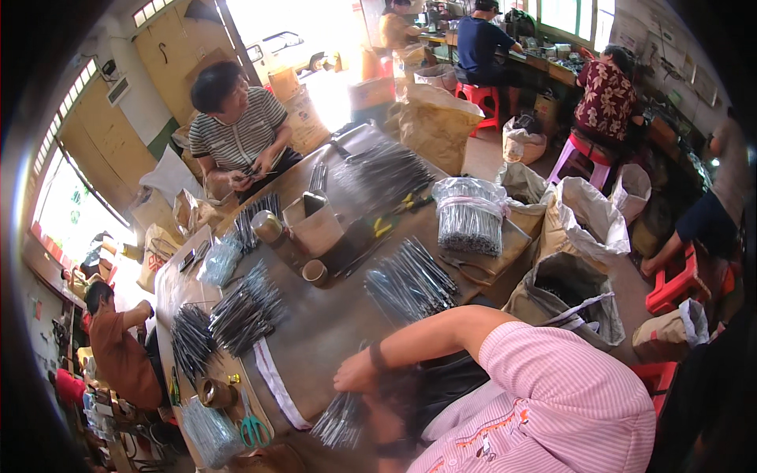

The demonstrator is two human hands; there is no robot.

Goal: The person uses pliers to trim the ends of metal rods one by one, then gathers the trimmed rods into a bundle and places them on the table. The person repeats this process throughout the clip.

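My right hand (356, 374), its bare arm coming from a pink striped sleeve, is closed around a bundle of thin metal rods (339, 419) at the table's near edge. The rods fan out below the hand, and a few ends show above it. Close beside it, my left hand (384, 422) is smeared by motion and its fingers cannot be made out. A loose pile of similar rods (412, 277) lies beyond my right hand. Left of my hands, a white strip (277, 385) runs along the table.
More rod piles (246, 307) lie on the table (315, 347), with teal-handled scissors (254, 430), a tin (217, 392), pliers (467, 268) and a tied rod bundle (470, 217). Open sacks (569, 296) stand at right. A person in a striped shirt (240, 126) works across the table; others sit farther off.
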